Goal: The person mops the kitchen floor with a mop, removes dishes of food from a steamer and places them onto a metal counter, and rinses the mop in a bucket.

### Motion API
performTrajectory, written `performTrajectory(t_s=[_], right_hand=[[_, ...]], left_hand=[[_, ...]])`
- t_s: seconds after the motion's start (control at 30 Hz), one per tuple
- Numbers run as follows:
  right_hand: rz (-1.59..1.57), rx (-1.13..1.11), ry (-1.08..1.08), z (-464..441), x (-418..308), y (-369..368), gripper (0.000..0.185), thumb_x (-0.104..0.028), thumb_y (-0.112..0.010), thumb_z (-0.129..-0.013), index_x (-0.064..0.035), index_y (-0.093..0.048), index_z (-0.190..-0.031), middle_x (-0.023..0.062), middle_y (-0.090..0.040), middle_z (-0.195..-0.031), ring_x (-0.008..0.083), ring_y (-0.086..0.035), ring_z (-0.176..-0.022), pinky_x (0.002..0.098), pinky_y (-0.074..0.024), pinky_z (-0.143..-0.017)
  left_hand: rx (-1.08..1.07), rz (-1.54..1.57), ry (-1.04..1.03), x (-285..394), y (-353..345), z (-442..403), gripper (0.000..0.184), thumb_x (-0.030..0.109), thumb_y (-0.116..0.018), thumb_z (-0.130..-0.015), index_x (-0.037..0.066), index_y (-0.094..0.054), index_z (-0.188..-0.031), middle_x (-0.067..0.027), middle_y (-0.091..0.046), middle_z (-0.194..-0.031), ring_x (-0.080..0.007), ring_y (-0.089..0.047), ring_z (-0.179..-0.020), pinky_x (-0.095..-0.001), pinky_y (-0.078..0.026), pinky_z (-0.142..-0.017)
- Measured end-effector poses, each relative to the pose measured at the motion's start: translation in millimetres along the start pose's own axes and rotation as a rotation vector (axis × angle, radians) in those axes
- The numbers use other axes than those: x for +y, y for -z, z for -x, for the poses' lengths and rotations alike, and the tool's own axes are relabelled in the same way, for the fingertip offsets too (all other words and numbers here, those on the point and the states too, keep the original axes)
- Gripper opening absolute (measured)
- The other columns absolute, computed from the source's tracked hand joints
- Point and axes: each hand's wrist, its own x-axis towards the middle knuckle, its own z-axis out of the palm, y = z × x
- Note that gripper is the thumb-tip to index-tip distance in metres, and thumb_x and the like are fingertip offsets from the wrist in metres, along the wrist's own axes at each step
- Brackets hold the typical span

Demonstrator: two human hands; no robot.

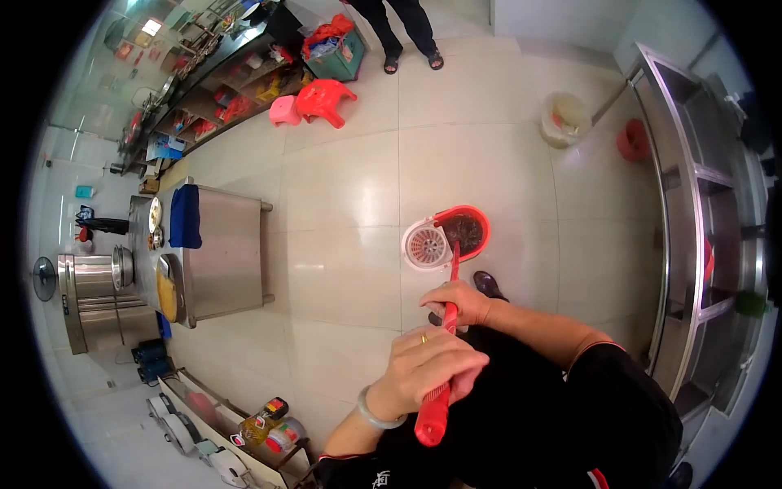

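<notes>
Red handle, butt end nearest the lens, at 6 o'clock of the left hand. Left hand closed round the upper shaft, ring on one finger, bracelet at wrist. Right hand farther down the same shaft, fingers wrapped round it, so the nearer of the two to the bucket.

Long axis: runs away from the body, close to the 6–12 line, far end a touch toward 1. Slopes down to the floor; lower end enters the red well of the bucket. What it carries down there: too dark to tell.

Bucket stands on the floor at 12 o'clock from both hands, well apart from the left. White slotted basket makes up its 9 o'clock side, red well its 3 o'clock side; shaft passes just beside the basket, not in it. Dark shoe near the bucket, at its 5 o'clock. Steel surface well off at 9.
</notes>
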Motion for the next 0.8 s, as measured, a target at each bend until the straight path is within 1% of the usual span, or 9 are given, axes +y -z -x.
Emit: performTrajectory(t_s=[0.07, 0.2, 0.27, 0.3, 0.43, 0.5, 0.53, 0.6, 0.8], right_hand=[[0.005, -0.006, -0.014, 3.7, 19.9, -3.6, 0.020, -0.010, -0.064, -0.075, -0.0114, -0.065, -0.095, 0.0108, -0.061, -0.071, 0.0314, -0.058, -0.065, 0.0398, -0.0466, -0.061], [0.047, 0.047, 0.025, 10.6, 44.5, -14.1, 0.022, -0.008, -0.065, -0.074, -0.0113, -0.064, -0.096, 0.0096, -0.061, -0.071, 0.0296, -0.059, -0.066, 0.0387, -0.0473, -0.061], [0.045, 0.055, 0.025, 13.9, 39.3, -19.5, 0.021, -0.009, -0.065, -0.075, -0.0110, -0.064, -0.096, 0.0095, -0.061, -0.071, 0.0297, -0.060, -0.066, 0.0384, -0.0476, -0.061], [0.043, 0.070, 0.020, 13.6, 32.6, -19.0, 0.020, -0.009, -0.065, -0.076, -0.0108, -0.064, -0.096, 0.0094, -0.061, -0.071, 0.0298, -0.060, -0.067, 0.0381, -0.0480, -0.061], [0.030, 0.109, 0.195, -4.3, -12.4, -6.7, 0.026, -0.003, -0.066, -0.073, -0.0089, -0.064, -0.097, 0.0101, -0.058, -0.069, 0.0291, -0.057, -0.063, 0.0381, -0.0474, -0.060], [-0.010, -0.031, 0.185, -10.8, -25.9, -0.2, 0.027, -0.007, -0.068, -0.073, -0.0098, -0.063, -0.100, 0.0090, -0.060, -0.073, 0.0291, -0.058, -0.068, 0.0388, -0.0476, -0.062], [-0.005, -0.019, 0.186, -12.8, -34.3, 6.1, 0.027, -0.007, -0.068, -0.073, -0.0098, -0.063, -0.100, 0.0090, -0.060, -0.073, 0.0291, -0.058, -0.068, 0.0388, -0.0476, -0.062], [-0.033, -0.327, 0.025, -11.5, -47.9, 13.9, 0.029, -0.015, -0.067, -0.078, -0.0091, -0.063, -0.106, 0.0135, -0.064, -0.082, 0.0326, -0.062, -0.080, 0.0423, -0.0478, -0.069], [0.142, -0.419, 0.035, 8.6, -9.9, 0.7, 0.035, -0.012, -0.067, -0.070, -0.0101, -0.061, -0.105, 0.0125, -0.063, -0.079, 0.0339, -0.061, -0.078, 0.0443, -0.0469, -0.069]], left_hand=[[0.113, -0.070, 0.089, -18.0, -12.8, 16.6, 0.020, -0.004, -0.071, -0.069, 0.007, -0.066, -0.084, -0.0040, -0.060, -0.068, -0.0204, -0.059, -0.058, -0.0286, -0.046, -0.056], [0.116, 0.051, 0.129, -25.1, -22.2, 13.5, 0.020, -0.006, -0.068, -0.069, 0.007, -0.065, -0.084, -0.0045, -0.057, -0.064, -0.0203, -0.057, -0.057, -0.0286, -0.045, -0.056], [-0.075, 0.186, 0.144, -17.3, -16.0, 12.1, 0.021, -0.007, -0.068, -0.069, 0.008, -0.066, -0.083, -0.0051, -0.053, -0.060, -0.0208, -0.053, -0.053, -0.0287, -0.042, -0.052], [-0.071, 0.186, 0.142, -12.0, -12.9, 10.5, 0.021, -0.007, -0.068, -0.069, 0.008, -0.066, -0.083, -0.0051, -0.053, -0.060, -0.0208, -0.053, -0.053, -0.0287, -0.042, -0.052], [-0.139, 0.375, -0.149, 11.9, 8.4, 4.9, 0.016, -0.003, -0.072, -0.068, 0.005, -0.069, -0.082, -0.0044, -0.046, -0.057, -0.0206, -0.048, -0.048, -0.0301, -0.037, -0.044], [-0.313, 0.443, -0.256, 33.6, 23.9, -8.9, 0.007, 0.001, -0.071, -0.073, 0.002, -0.068, -0.079, -0.0057, -0.048, -0.059, -0.0212, -0.050, -0.049, -0.0304, -0.036, -0.044], [-0.423, 0.453, -0.337, 35.6, 27.9, -8.6, 0.011, 0.003, -0.069, -0.071, 0.003, -0.068, -0.082, -0.0041, -0.050, -0.060, -0.0202, -0.051, -0.050, -0.0296, -0.038, -0.046], [-0.534, 0.529, -0.495, 53.0, 26.7, -27.5, 0.037, 0.036, -0.049, -0.095, 0.004, -0.068, -0.095, 0.0000, -0.044, -0.056, -0.0165, -0.046, -0.044, -0.0303, -0.033, -0.041], [-0.731, 0.595, -0.456, 86.2, 21.6, -36.8, 0.018, 0.021, -0.059, -0.087, 0.006, -0.068, -0.093, 0.0000, -0.042, -0.059, -0.0150, -0.047, -0.047, -0.0291, -0.035, -0.043]])
